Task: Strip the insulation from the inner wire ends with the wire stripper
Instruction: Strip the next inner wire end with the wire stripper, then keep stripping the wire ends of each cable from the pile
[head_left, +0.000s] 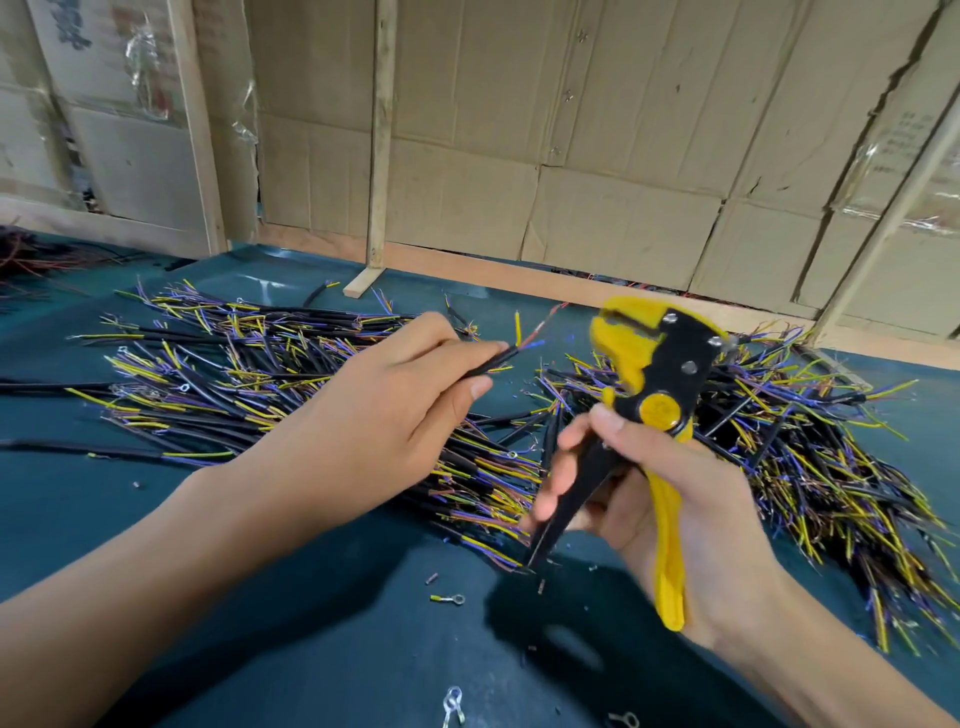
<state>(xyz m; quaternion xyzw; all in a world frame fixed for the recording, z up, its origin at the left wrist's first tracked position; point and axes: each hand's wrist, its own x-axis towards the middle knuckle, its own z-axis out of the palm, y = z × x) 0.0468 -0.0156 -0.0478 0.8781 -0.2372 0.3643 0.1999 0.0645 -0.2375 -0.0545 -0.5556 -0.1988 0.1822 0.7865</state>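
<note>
Above the counter (322, 613), midway between two heaps of cut cable, the left hand (384, 410) pinches a black cable (493, 362) between thumb and forefinger, its long axis running from near left to far right. The three inner wire ends (524, 332) fan toward the wire stripper (655, 384): the red one appears bared, while the yellow and blue still look insulated, so I judge this cable part done. Just right of it and not touching, the stripper stands head-up, its long axis near to far; the right hand (660, 509) holds it, fingers curled round the handles.
</note>
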